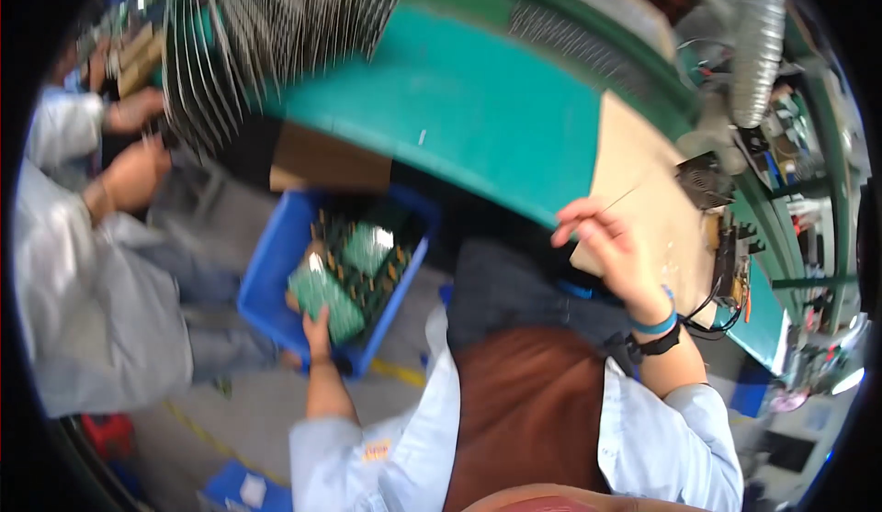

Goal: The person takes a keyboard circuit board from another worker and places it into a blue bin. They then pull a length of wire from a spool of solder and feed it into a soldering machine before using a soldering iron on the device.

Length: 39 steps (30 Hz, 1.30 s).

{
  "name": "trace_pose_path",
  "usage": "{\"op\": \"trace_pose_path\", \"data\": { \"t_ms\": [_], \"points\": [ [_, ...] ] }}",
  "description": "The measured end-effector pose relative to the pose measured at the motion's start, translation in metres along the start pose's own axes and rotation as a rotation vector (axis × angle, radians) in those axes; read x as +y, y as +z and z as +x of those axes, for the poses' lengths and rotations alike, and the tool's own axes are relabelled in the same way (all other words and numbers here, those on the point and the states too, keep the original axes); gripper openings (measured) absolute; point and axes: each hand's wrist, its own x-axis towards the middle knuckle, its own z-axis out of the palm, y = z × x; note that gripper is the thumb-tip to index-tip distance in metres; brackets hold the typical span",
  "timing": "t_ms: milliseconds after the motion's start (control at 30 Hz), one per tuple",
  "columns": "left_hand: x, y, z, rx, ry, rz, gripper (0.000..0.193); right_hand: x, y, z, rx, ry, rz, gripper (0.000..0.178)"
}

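My left hand [317, 330] reaches into a blue plastic bin, its thumb over the near edge of a green circuit board [329, 303] that it grips. Another green board [369, 247] lies farther back in the bin, among dark parts with yellowish pieces. My right hand [614, 247] is raised above the right part of the bench, with thumb and fingers drawn together. A thin dark wire [625, 196] runs up and to the right from its fingertips. Blur hides the finer detail of both hands.
The blue bin [262, 269] stands left of my lap, below the green bench mat [496, 108]. A brown sheet [634, 158] covers the mat's right part. A wire rack [276, 30] stands at the back left. At far left sits another person [101, 264]. A silver duct [758, 44] hangs at right.
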Motion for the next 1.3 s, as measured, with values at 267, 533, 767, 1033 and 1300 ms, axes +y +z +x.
{"op": "trace_pose_path", "data": {
  "t_ms": [267, 533, 767, 1033, 1300],
  "points": [
    [0.012, 0.008, -0.034, 0.117, 0.035, 0.462, 0.073, 0.023, -0.010, -0.005, -0.119, -0.203, 0.260, 0.028],
    [0.347, 0.158, -0.155, -0.468, 0.633, 0.708, 0.055, 0.013, -0.036, -0.015, -0.203, -0.317, 0.260, 0.036],
    [0.644, 0.273, -0.336, -0.702, 1.201, 0.538, 0.064, 0.019, -0.066, -0.030, -0.244, -0.376, 0.136, 0.041],
    [0.850, 0.352, -0.335, -0.409, 1.521, 0.334, 0.054, 0.089, -0.103, -0.045, -0.007, -0.343, 0.023, 0.039],
    [0.999, 0.426, -0.322, -0.221, 1.535, 0.130, 0.065, 0.131, -0.133, -0.074, -0.003, -0.143, 0.411, 0.032]
  ]
}}
